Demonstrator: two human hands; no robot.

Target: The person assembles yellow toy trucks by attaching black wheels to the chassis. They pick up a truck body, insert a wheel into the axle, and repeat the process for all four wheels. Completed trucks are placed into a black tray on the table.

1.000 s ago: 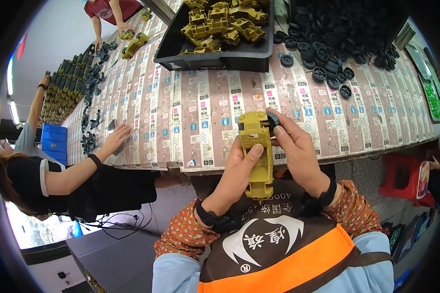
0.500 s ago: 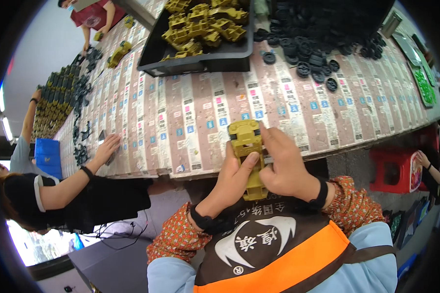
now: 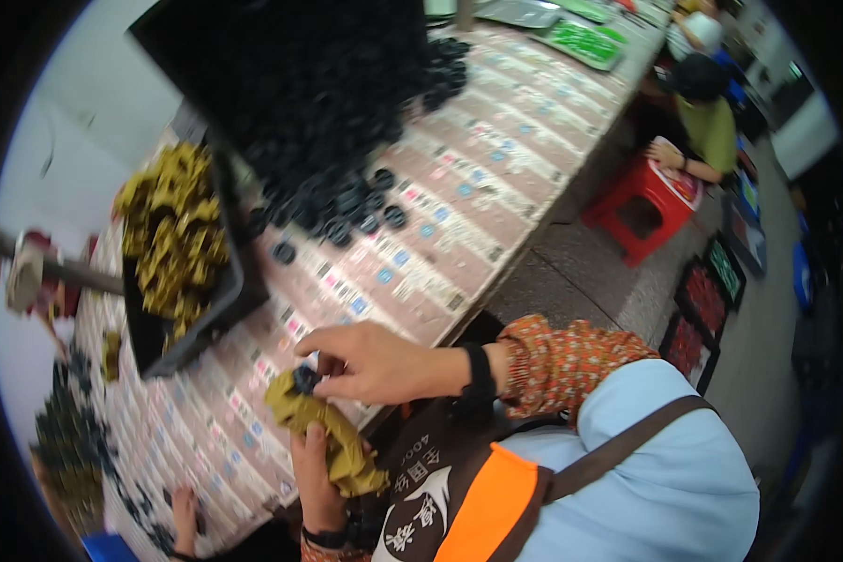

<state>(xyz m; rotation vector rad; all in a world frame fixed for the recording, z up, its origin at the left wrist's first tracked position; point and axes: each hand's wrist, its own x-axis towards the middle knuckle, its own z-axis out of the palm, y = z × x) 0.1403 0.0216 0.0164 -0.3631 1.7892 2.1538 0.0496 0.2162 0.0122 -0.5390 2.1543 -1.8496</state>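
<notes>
An olive-yellow plastic toy vehicle body (image 3: 332,440) lies tilted in front of my apron. My left hand (image 3: 317,473) grips it from below, the thumb pressed along its side. At its far end, the fingers of my right hand (image 3: 375,363) close on a small black wheel (image 3: 304,379). That wheel touches the body; whether it is seated on it I cannot tell. Motion blur softens the fingertips.
Loose black wheels (image 3: 337,211) spill from a large black bin (image 3: 281,66). Left of them, a black tray (image 3: 244,300) holds olive-yellow bodies (image 3: 173,239). A red stool (image 3: 632,206) stands beyond the table edge, near a seated person. A co-worker's hand (image 3: 185,515) rests at lower left.
The view has swung to the right. The body has tilted in my left hand. My right hand, earlier against the body's side, now pinches a black wheel at its far end.
</notes>
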